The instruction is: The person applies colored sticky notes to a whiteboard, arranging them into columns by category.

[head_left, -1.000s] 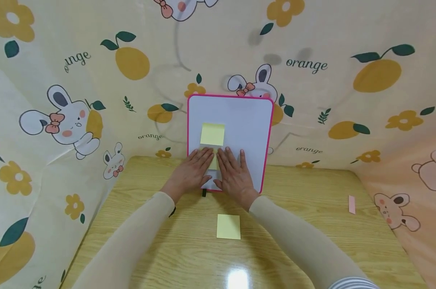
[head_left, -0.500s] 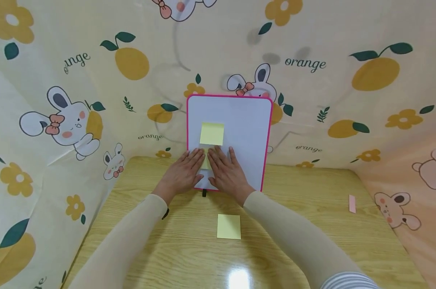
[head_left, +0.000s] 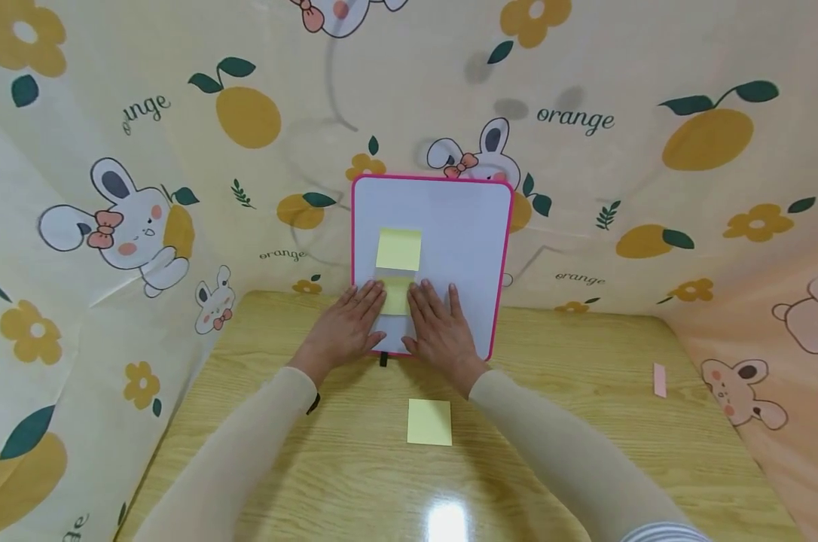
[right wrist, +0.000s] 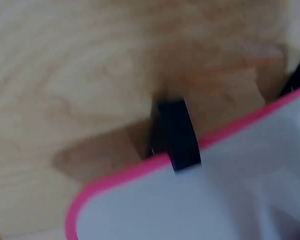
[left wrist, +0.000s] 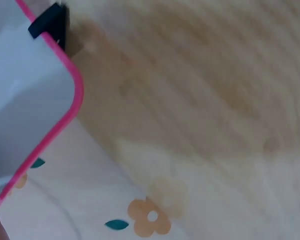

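A whiteboard (head_left: 459,233) with a pink frame stands upright on the table, tilted back toward the patterned backdrop. Two yellow sticky notes are on it, an upper one (head_left: 398,250) and a lower one (head_left: 397,297) just beneath. My left hand (head_left: 344,325) lies with straight fingers at the lower note's left edge. On the other side, the straight fingers of my right hand (head_left: 443,327) rest at its right edge. Between the fingertips the note's middle shows. Another yellow sticky note (head_left: 429,422) lies flat on the table, in front of the board.
Black stand feet clasp the board's bottom edge, one foot (right wrist: 180,135) large in the right wrist view and another foot (left wrist: 50,22) in the left wrist view. A small pink strip (head_left: 660,380) lies at the table's right. Patterned cloth (head_left: 246,188) surrounds the wooden table (head_left: 572,391).
Both hands shifted left across the lower note, then the right hand moved back right. The fingertips are now farther apart and more of that note shows. The upper note and table note stay put.
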`<state>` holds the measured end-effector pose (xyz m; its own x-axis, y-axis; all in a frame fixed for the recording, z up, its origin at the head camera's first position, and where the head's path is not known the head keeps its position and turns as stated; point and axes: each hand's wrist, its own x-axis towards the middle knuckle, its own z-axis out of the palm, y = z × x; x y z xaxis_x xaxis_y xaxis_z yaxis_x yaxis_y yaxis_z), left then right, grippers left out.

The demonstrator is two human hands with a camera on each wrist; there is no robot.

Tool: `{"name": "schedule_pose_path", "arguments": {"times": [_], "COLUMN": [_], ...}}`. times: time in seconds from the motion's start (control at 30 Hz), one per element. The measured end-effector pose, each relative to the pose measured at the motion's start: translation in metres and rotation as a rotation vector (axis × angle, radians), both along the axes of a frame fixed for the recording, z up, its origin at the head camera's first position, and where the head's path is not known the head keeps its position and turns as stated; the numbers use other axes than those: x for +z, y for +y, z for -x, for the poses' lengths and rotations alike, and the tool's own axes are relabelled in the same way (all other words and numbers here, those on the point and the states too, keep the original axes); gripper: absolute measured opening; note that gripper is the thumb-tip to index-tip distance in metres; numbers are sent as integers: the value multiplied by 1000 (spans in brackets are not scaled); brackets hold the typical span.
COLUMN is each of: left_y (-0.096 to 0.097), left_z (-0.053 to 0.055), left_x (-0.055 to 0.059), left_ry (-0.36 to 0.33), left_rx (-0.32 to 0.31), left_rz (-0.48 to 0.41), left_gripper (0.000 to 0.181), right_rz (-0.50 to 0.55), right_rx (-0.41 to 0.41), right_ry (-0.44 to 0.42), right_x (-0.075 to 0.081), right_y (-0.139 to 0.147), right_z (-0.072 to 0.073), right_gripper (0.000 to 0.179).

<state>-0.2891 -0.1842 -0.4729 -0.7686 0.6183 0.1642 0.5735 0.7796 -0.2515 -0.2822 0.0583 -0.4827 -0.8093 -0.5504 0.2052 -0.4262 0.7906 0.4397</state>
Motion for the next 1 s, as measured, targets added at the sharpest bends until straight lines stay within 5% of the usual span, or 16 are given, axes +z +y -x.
{"name": "schedule_pose_path", "arguments": {"times": [0.47,1.0], "left_y": [9,9], "left_z": [-21,-34], "left_x": [-19,-26], "left_ry": [-80,-104], "left_rx": [32,43], "left_rz": [-73,-94], "left_gripper": [72,68], "right_rz": [-12,74], "right_rx": [38,57], "right_ry": [-52,-69], "right_x": [-23,-25], "right_y": [6,13], "right_z": [-17,-29], "right_gripper": [83,73]}}
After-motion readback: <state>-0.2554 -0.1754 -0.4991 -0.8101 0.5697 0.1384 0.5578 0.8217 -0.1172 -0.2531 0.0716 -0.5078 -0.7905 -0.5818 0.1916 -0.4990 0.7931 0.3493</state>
